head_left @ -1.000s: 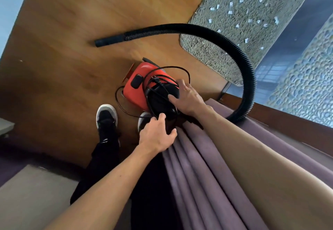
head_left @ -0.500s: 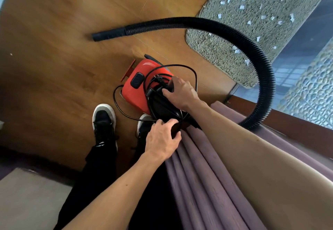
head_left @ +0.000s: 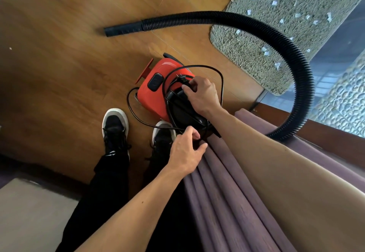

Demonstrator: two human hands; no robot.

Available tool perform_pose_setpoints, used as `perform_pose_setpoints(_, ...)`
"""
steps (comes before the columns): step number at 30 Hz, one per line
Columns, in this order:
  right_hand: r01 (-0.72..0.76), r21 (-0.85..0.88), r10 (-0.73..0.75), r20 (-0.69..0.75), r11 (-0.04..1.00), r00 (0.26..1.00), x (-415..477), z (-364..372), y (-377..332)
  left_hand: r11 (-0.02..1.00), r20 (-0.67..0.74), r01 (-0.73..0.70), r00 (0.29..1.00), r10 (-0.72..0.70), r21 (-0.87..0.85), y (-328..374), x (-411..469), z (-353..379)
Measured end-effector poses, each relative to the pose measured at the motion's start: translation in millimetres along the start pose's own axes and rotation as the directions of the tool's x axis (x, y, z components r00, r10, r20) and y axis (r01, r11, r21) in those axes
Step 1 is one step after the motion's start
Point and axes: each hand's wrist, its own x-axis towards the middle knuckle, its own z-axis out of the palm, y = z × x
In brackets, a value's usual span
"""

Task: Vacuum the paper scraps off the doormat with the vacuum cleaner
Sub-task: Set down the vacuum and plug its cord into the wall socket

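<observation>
Our right hand has shifted to pinch the plug atop the vacuum cleaner, and our left hand grips the loosened cord. We judge this as unwinding only: the paper scraps lie on the doormat beyond our right hand.

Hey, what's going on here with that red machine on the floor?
A person stands over a red vacuum cleaner on the wood floor, both hands on its black power cord, which is looped around the body. The right hand grips the cord near the top; the left hand pinches it lower down. The hose is untouched, its end on the floor, and the paper scraps lie on the doormat, not yet vacuumed.
</observation>
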Motion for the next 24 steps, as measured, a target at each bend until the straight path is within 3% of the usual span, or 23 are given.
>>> perform_pose_setpoints(11, -0.055, 0.131, 0.072, -0.126, 0.99, 0.989, -1.2, -15.5, -14.7, 0.987, -0.181, -0.151, 0.971, 0.157, 0.047, -4.7, -8.1, -11.0)
perform_pose_setpoints(15, -0.091, 0.216, 0.132, -0.183, 0.972, 0.974, -1.1, -30.1, -36.2, 0.976, -0.283, -0.169, 0.938, 0.202, 0.137, 1.7, -17.9, -30.6)
perform_pose_setpoints(24, 0.068, 0.327, 0.036, -0.304, 0.943, 0.952, -17.9, -73.5, -115.7, 0.968, -0.426, -0.184, 0.872, 0.24, 0.169, 33.6, -30.6, -89.4)
